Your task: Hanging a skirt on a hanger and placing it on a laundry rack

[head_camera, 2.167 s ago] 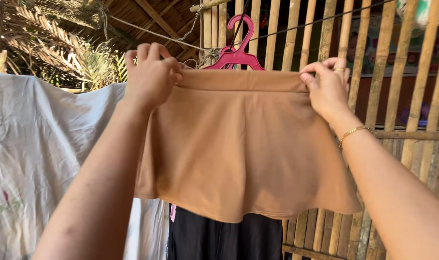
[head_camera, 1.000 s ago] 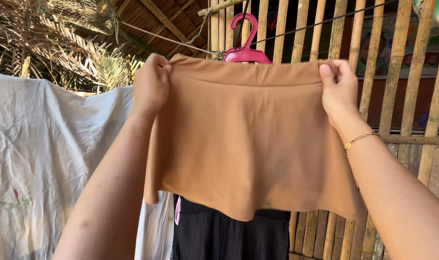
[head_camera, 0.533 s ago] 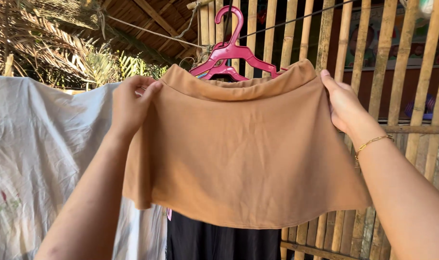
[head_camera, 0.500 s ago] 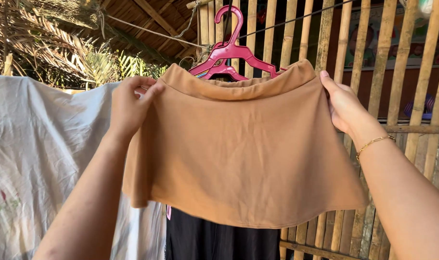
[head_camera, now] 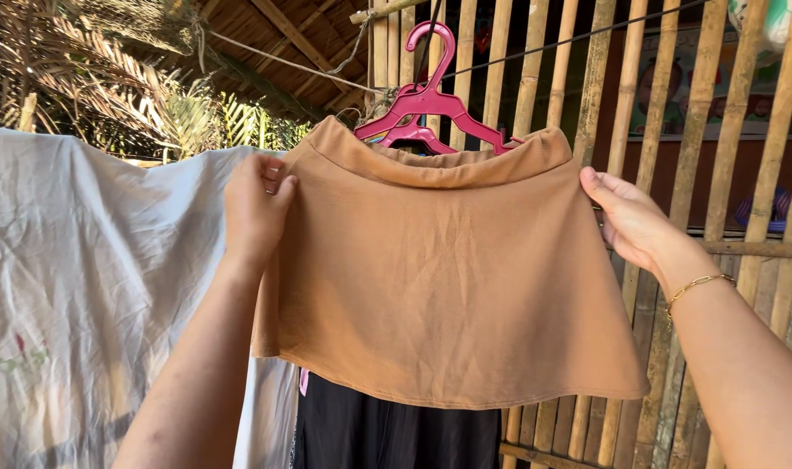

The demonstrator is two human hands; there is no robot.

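A tan flared skirt (head_camera: pixel 448 278) hangs between the two hands, its waistband draped over a pink plastic hanger (head_camera: pixel 431 100) whose hook rides on a dark line (head_camera: pixel 578 36) above and beyond them. The left hand (head_camera: pixel 255 208) is at the skirt's left side just below the waistband, fingers curled and thumb pressed forward so that the cloth edge is pinched between them. The right hand (head_camera: pixel 632 221) is at the opposite side, fingers held loosely together and stretched toward the skirt, fingertips touching the right edge of the fabric under the waistband; whether it actually grips the cloth or only rests against it cannot be told. A thin gold bracelet (head_camera: pixel 698 285) circles the right wrist. Below the skirt's hem, between the forearms, a black garment (head_camera: pixel 396 430) hangs down. Left of the left hand a pale, crumpled sheet (head_camera: pixel 83 287) is draped, reaching behind that forearm. Behind and to the right of the right hand stands a bamboo slat wall (head_camera: pixel 717 174).
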